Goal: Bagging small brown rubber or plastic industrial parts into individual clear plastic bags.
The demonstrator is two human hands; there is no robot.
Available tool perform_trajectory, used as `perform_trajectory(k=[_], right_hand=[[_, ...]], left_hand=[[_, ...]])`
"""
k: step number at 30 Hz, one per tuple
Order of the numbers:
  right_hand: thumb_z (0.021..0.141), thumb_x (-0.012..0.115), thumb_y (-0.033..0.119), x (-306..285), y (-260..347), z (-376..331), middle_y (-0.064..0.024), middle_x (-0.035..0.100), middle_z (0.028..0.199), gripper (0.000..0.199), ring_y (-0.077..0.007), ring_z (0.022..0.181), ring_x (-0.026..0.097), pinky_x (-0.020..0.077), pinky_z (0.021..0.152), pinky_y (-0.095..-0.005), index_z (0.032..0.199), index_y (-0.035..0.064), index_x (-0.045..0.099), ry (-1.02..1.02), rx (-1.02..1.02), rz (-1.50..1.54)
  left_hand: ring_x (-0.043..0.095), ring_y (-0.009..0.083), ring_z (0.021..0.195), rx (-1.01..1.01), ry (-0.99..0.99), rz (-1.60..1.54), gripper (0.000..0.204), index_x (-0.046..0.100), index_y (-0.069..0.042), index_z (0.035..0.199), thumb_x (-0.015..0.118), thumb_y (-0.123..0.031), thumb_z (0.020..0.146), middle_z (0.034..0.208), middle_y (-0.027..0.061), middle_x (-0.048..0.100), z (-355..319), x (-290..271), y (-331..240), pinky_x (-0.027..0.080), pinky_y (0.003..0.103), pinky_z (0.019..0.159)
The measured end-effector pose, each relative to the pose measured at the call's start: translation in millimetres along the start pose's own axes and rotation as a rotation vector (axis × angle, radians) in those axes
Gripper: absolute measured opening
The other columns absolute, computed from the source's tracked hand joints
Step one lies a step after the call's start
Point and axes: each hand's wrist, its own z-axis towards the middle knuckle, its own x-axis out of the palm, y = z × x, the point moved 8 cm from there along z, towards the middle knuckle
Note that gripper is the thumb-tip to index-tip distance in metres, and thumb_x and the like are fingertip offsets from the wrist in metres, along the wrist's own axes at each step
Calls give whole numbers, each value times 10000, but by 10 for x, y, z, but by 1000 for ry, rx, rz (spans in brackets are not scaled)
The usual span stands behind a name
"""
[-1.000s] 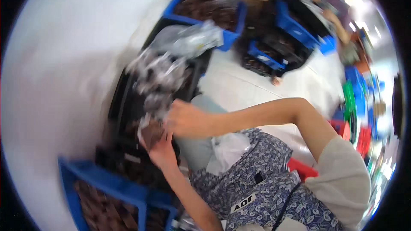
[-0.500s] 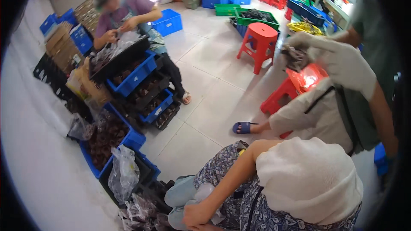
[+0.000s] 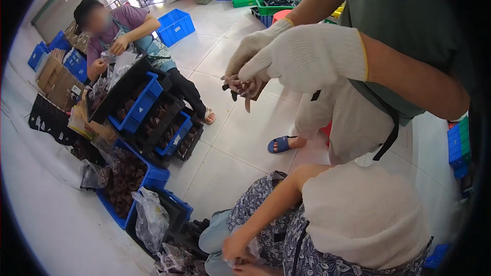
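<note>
My right hand [image 3: 236, 247] is low in my lap, its fingers closed on a crumpled clear plastic bag [image 3: 252, 251]. My left hand [image 3: 249, 270] shows just below, cut by the lower edge, and appears closed on the same bag. What the bag holds is too small to tell. Above my lap, a standing co-worker's two gloved hands [image 3: 302, 59] hold a bunch of brown strip-like pieces [image 3: 247, 87]. Beside my knees hangs another clear plastic bag [image 3: 152, 221] at a bin's edge, with bagged brown pieces [image 3: 176, 259] below it.
At left, a blue bin [image 3: 162, 176] holds brown pieces. Behind it, a seated co-worker [image 3: 134, 33] handles clear bags over stacked black and blue crates [image 3: 138, 107]. The standing co-worker's legs [image 3: 327, 117] are close at right. A blue bin [image 3: 175, 26] stands on the tiled floor.
My view has turned slightly. The standing co-worker has come closer, gloved hands moving left and meeting at the brown pieces, mostly hiding the red stool. My left hand shows more below the right.
</note>
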Motion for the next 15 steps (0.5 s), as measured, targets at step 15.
perform_trajectory(k=[15], right_hand=[[497,707,204,215,-474,-137,-145,628,667,269,-340,690,632,497,600,-431,672,14,634,220,172,221]], left_hand=[[564,305,914,-208,125,-32,513,540,49,1101,505,-420,898,1051,223,576,-26,85,190,458,381,772]])
